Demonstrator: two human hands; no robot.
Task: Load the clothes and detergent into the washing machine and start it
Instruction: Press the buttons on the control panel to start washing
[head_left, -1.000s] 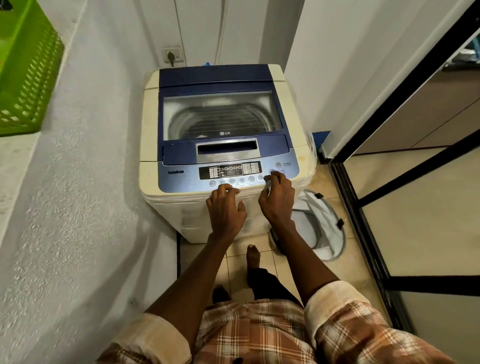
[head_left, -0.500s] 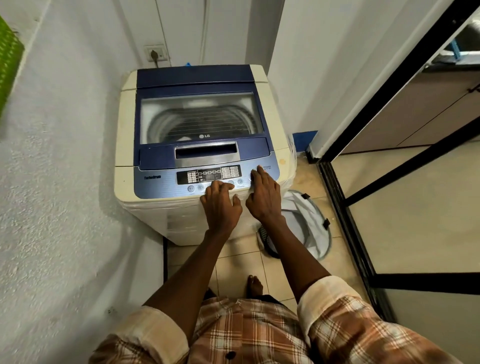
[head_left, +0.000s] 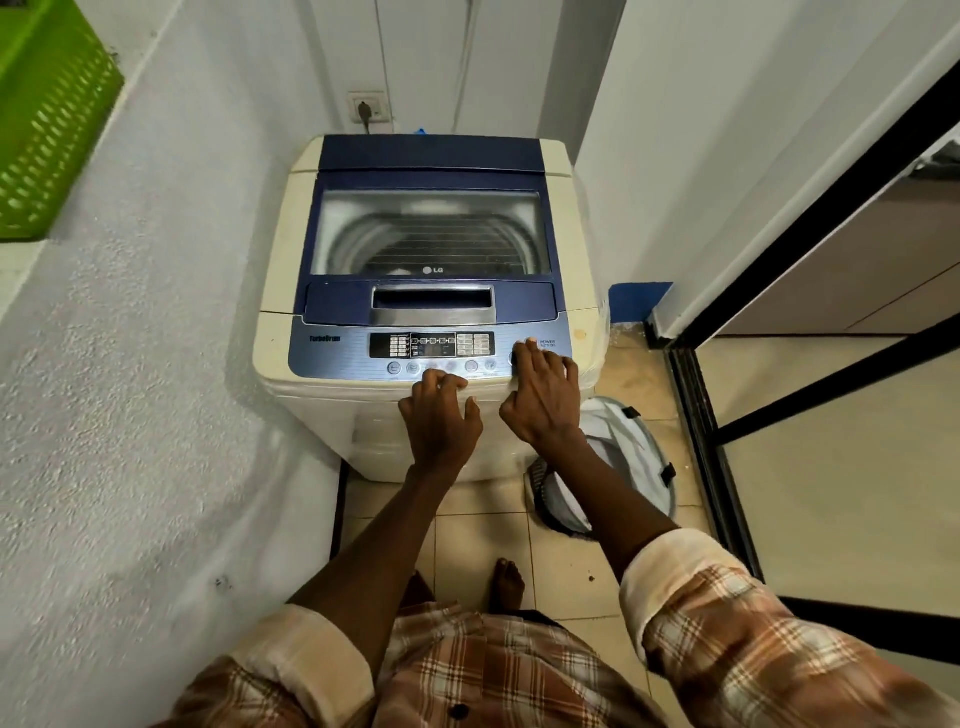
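So, near first: 2 hands, both at the front edge of 1 washing machine (head_left: 431, 291). Left hand (head_left: 440, 415) has fingers curled, tips resting on the front lip just below the button row, holding nothing. Right hand (head_left: 543, 397) lies flatter, fingers reaching up onto the control panel (head_left: 358, 351), fingertips (head_left: 530, 344) at the round button by the "POWER" label; not gripping anything. 2 plaid sleeves w/ cream cuffs rolled, 2 bare feet on the tile floor (head_left: 566, 566). 1 laundry bag (head_left: 618, 457), white/grey, collapsed on the floor just right of the machine, partly behind the right forearm.

Machine: top-loader, cream body, blue top, lid (head_left: 431, 228) down, clear window showing the drum; contents can't tell. Stands in the corner btw the textured wall and the doorframe.

Far: 1 wall socket (head_left: 368, 107) w/ plug behind the machine, 1 green basket (head_left: 47, 119) upper left on a ledge.

Vs 0.5 s ago: hands in the same spots on the panel; view shifted, so more of the basket shows.
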